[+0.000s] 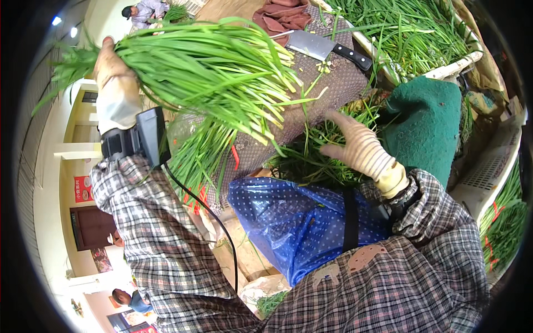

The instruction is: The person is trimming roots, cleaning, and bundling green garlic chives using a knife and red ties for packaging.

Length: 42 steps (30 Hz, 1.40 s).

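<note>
My left hand (115, 77), in a pale glove, grips a thick bunch of garlic chives (205, 61) by its leafy end. The bunch spreads across a brown textured mat (327, 83), its pale cut ends pointing right. My right hand (361, 147), in a striped glove, holds nothing, its thumb and fingers apart above loose chive scraps (319, 150). More chives (202, 147) lie beneath the held bunch, near red ties (235, 157). Beyond the right hand, a cleaver (312, 45) with a black handle lies on the mat.
A brown cloth (283, 15) lies by the cleaver. At the far right stands a crate rim (455, 66) around heaped chives; green fabric (425, 127) is nearer. Blue dotted plastic (300, 216) covers my lap. A white crate (494, 172) and tied chives (505, 216) sit right. People (147, 11) are behind.
</note>
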Tool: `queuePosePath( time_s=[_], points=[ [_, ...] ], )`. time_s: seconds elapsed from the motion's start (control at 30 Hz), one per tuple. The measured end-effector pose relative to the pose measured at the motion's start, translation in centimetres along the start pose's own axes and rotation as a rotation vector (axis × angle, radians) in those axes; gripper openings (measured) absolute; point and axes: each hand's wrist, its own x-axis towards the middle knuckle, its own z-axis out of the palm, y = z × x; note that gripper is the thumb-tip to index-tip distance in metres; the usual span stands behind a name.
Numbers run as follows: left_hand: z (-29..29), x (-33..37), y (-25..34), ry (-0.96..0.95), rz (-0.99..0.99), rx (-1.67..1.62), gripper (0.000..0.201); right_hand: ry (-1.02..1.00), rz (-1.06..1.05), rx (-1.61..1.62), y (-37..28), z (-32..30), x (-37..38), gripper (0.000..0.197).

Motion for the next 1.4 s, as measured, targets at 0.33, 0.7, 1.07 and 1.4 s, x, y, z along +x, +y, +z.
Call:
queuePosePath(
  time_s=[0.33, 0.7, 1.07, 1.4],
  points=[
    [0.0, -3.0, 4.0, 0.136, -0.047, -0.165, 0.055, -0.174, -0.056, 0.158, -0.6, 2.4, 2.2, 0.028],
    [-0.6, -3.3, 5.4, 0.132, -0.054, -0.013, 0.055, -0.119, -0.182, 0.701, -7.0, 2.5, 5.6, 0.028],
    [-1.4, -3.7, 4.2, 0.252, -0.023, -0.029, 0.053, -0.251, -0.151, 0.353, -2.7, 0.1, 2.4, 0.080],
    [-4.6, -2.1, 4.4, 0.138, -0.145, -0.222, 0.049, -0.728, 0.073, 2.298, -8.1, 7.1, 8.0, 0.043]
  ],
)
